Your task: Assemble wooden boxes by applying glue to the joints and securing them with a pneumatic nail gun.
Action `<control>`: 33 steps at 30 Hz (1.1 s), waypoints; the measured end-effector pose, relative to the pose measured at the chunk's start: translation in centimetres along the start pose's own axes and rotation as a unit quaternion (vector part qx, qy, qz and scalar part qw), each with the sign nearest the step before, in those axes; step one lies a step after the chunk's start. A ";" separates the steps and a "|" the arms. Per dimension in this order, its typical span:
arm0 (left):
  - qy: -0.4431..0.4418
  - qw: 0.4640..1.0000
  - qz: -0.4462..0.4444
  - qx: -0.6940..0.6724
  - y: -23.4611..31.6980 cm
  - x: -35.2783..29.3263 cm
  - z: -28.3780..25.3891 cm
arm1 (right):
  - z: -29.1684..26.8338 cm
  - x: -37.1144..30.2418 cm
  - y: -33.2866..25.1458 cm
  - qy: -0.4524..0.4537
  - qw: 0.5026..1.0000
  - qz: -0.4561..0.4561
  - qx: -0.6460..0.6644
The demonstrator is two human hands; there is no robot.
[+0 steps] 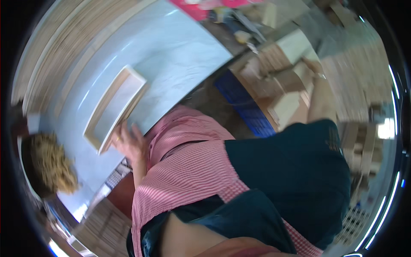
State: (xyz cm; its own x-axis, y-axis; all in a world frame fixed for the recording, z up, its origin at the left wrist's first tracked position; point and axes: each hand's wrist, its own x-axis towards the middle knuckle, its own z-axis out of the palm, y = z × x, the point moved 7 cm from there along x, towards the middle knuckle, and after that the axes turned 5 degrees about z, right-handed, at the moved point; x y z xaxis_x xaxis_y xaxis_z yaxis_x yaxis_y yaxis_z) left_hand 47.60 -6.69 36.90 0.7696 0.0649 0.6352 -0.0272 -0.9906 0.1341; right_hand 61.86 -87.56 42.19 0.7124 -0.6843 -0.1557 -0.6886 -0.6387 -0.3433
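Observation:
A long, narrow rectangular wooden frame (91, 123) rests on the pale blue-white tabletop (171, 55) at the left. My left hand (130, 143) is at its near side, fingers apart, with the fingertips at the frame's edge. To the right, my bare right arm reaches away from a dark green sleeve toward stacked light wooden pieces (284, 107). My right hand (314, 67) is smeared by motion beside those pieces, so its grip does not show. Under and beside the wood is a blue plastic crate (244, 105).
Long wooden strips (64, 47) lie stacked along the table's far left. A dark container of small tan wooden pieces (53, 162) stands at the left. More wood stacks (355, 77) rise at the right. A power tool (242, 28) lies beyond the table corner.

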 end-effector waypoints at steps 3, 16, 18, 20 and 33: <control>0.000 1.000 -0.015 -0.025 -0.3 0.0 0.1 | -0.9 -9.4 -3.2 -0.112 0.954 -0.013 0.279; -0.058 0.916 -0.167 -0.361 1.2 2.9 -4.4 | 2.0 -18.4 -29.3 0.089 0.872 -0.474 0.079; -0.048 0.784 -0.300 -0.541 1.6 3.9 -4.6 | 6.8 -33.1 -37.9 -0.033 0.733 -0.676 0.063; -0.032 0.662 -0.370 -0.651 1.4 4.3 -5.8 | 11.1 -42.0 -40.9 -0.138 0.624 -0.769 0.012; 0.158 0.598 -0.488 -0.616 -9.2 -2.8 -9.6 | 18.5 -50.0 -50.0 -0.149 0.474 -0.868 0.005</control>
State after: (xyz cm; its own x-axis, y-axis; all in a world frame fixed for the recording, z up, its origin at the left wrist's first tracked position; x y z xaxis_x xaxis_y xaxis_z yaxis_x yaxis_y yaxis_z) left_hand 39.63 3.42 41.18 0.6488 0.7518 -0.1175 -0.2620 0.3657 0.8931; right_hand 63.15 -14.88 50.02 0.1926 0.9499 0.2461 0.9696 -0.1456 -0.1969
